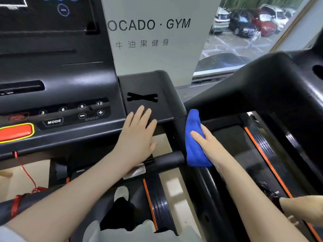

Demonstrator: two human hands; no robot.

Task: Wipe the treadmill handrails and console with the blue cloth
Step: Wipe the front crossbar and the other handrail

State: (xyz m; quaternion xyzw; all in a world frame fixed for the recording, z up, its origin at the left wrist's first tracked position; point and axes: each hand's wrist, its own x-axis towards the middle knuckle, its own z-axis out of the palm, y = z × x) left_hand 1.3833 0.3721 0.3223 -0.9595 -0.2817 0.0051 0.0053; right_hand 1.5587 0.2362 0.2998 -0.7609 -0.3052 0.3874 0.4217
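Note:
The black treadmill console (57,95) fills the left half, with number keys, a MODE key and a red stop button (16,132). My left hand (138,133) lies flat and open on the console's right corner panel (148,86), fingers spread. The blue cloth (194,142) is wrapped over the right handrail (181,119) where it drops from the console. My right hand (207,144) presses the cloth against that rail from the right side. A short front grip bar (167,160) runs below my left wrist.
A second treadmill's frame (262,88) and belt with an orange stripe (267,163) stand close on the right. A grey gym sign (157,41) rises behind the console. A red safety cord (26,173) hangs at lower left. A window at the back right shows parked cars (244,23).

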